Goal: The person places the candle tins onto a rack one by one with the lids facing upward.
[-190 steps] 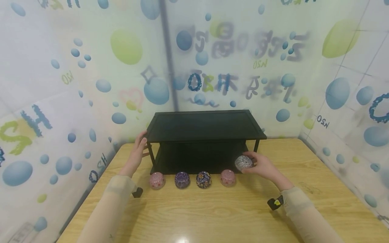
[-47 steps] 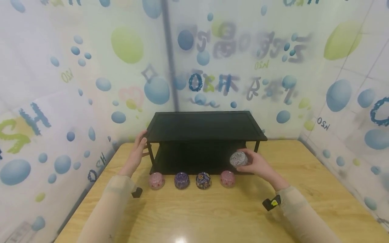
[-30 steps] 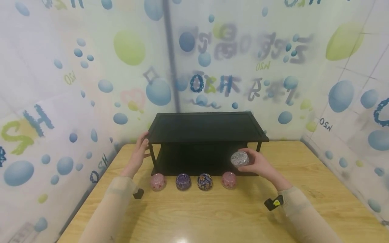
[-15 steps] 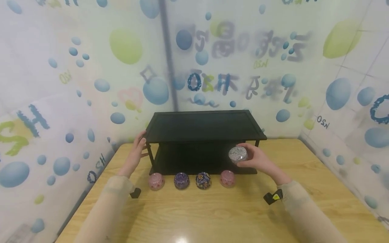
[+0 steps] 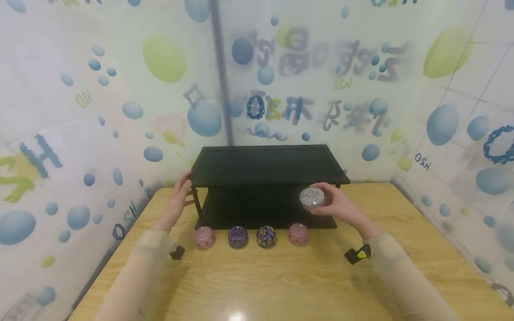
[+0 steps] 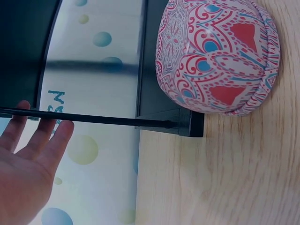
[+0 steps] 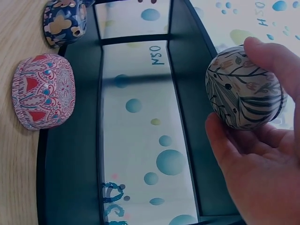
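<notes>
My right hand (image 5: 341, 207) holds a small round tin (image 5: 311, 197) with a white and dark leaf pattern, thumb and fingers on its sides. The tin is raised in front of a black two-tier shelf (image 5: 265, 165), overlapping its opening close under the top board's front edge. In the right wrist view, orange flowers show on the tin (image 7: 243, 91). My left hand (image 5: 176, 200) is at the shelf's left front corner. Its fairly straight fingers touch the thin post (image 6: 93, 118) in the left wrist view, partly hidden behind it.
Along the shelf's front stand a pink tin (image 5: 205, 237), a purple tin (image 5: 238, 236), a navy floral tin (image 5: 267, 236) and another pink tin (image 5: 298, 234) on the wooden table (image 5: 249, 281). A bubble-patterned curtain (image 5: 120, 89) hangs close behind the shelf.
My right hand has lifted the leaf-patterned tin from near the lower board's front edge to near the top board, slightly leftward, turning it. My left hand has stayed on the post.
</notes>
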The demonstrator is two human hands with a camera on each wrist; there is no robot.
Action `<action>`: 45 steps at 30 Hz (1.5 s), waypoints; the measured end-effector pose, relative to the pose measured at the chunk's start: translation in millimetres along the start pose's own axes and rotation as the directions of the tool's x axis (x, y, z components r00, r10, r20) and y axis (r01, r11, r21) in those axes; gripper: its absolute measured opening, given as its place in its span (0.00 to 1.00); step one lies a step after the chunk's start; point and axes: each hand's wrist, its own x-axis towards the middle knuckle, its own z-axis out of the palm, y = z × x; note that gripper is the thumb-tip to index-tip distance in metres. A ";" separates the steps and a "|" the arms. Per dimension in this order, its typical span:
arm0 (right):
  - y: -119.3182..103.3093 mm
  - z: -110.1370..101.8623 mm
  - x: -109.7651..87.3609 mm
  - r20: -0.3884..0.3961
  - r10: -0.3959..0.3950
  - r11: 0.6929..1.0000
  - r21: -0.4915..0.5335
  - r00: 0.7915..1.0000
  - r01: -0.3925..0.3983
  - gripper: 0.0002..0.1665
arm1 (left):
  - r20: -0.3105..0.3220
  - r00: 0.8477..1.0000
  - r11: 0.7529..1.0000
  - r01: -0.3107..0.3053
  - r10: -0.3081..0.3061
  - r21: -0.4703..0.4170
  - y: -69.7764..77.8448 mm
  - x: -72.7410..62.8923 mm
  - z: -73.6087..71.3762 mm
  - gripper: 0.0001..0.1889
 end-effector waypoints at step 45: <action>-37.6 -8.0 27.7 -0.001 -0.008 0.996 0.085 1.000 0.008 0.40 | 0.025 0.999 1.000 0.031 -0.031 0.003 31.6 -13.0 5.9 0.31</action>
